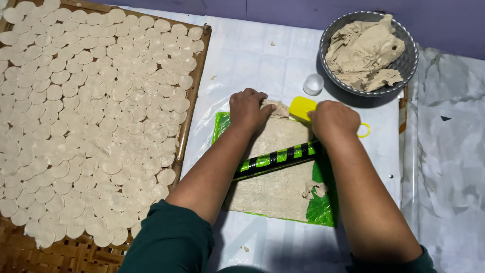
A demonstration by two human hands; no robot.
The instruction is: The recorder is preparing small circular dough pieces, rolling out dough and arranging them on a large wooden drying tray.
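The rolled dough sheet (275,167) is laid on a green plastic sheet (323,207) at the middle of the desk (252,55), which is covered in white plastic. Open room is left only at 6 o'clock of the sheet and in a narrow strip at 12 o'clock; at 9 o'clock it is hemmed by the edge of a woven bamboo tray (192,111) packed with small round dough discs (91,116), and at 1 o'clock by a metal bowl (410,63) of raw dough (364,50). The left hand (248,108) is set at the far edge of the dough sheet, its fingers (262,96) curled onto a torn flap of dough. The right hand (332,121) is clenched, knuckles up; what is gripped cannot be told, though a yellow scraper (301,107) is seen just beside it. A green-and-black striped rolling pin (275,159) is rested across the sheet between the forearms. A small clear cup (313,83) is stood at 12 o'clock.
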